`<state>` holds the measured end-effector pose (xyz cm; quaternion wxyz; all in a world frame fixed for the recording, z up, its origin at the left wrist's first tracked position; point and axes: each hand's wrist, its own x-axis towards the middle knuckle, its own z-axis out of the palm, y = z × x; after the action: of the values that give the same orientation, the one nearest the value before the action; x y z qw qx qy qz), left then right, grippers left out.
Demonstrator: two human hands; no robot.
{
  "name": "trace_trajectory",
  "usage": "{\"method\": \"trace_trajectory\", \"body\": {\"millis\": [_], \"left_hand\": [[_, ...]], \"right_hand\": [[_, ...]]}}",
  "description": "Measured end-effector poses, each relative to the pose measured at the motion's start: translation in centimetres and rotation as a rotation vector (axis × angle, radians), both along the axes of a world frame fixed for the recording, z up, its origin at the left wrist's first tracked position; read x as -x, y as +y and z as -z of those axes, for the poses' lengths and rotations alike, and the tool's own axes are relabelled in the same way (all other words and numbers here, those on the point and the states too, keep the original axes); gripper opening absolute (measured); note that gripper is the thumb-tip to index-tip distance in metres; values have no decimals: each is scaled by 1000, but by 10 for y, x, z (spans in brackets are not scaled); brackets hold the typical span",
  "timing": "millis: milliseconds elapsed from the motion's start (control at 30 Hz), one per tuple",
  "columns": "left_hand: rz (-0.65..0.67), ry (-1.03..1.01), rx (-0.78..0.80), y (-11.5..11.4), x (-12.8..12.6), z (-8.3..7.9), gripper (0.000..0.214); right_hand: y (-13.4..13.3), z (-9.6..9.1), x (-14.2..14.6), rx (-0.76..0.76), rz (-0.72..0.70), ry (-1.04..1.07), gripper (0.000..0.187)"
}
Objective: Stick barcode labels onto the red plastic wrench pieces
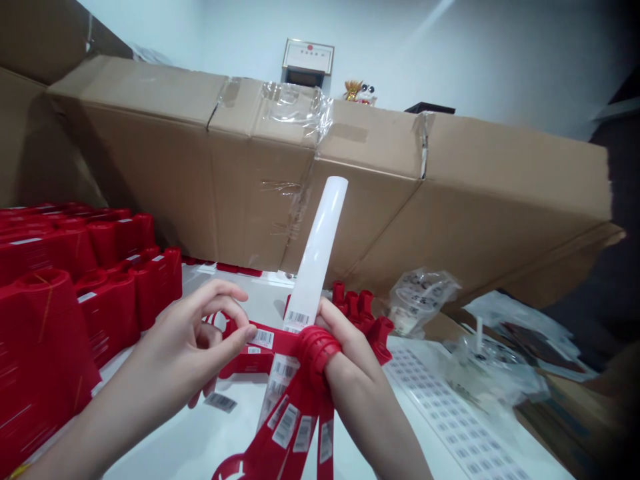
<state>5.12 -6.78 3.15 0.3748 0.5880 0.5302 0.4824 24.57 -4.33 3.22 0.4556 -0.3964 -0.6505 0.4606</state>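
My left hand (200, 333) is closed, thumb and fingertips pinched at a red band (283, 340), right beside its barcode sticker (263, 338). Below those fingers a loose barcode label (221, 402) shows; I cannot tell whether it sticks to a finger. My right hand (345, 333) is closed, its fingers mostly hidden, around the red band's other end and a long white strip of barcode labels (320, 247) that points up and away. Several more labelled red bands (295, 423) hang from the curled stack (320, 347) at its palm.
Stacks of red rolled pieces (115, 293) fill the left side. Ahead stands a large cardboard box wall (250, 187). To the right lie a barcode label sheet (450, 413), small red rolls (353, 300) and plastic-bagged cups (415, 300) on the white table (165, 427).
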Motion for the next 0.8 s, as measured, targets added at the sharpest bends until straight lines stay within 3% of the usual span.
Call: {"method": "trace_trajectory", "body": {"millis": [200,433,633,800], "left_hand": [[-55,45,-88,8,0,12,33],[-419,587,-250,19,4,25,50],[-268,431,-215,16,-6,20,66],[-175,331,-149,12,-1,8,61]], "right_hand": [[0,0,3,13,-10,33,40],[1,-1,5,-66,132,-2,41],[-2,8,7,-106,57,-3,44],[-2,7,10,-80,12,12,44]]}}
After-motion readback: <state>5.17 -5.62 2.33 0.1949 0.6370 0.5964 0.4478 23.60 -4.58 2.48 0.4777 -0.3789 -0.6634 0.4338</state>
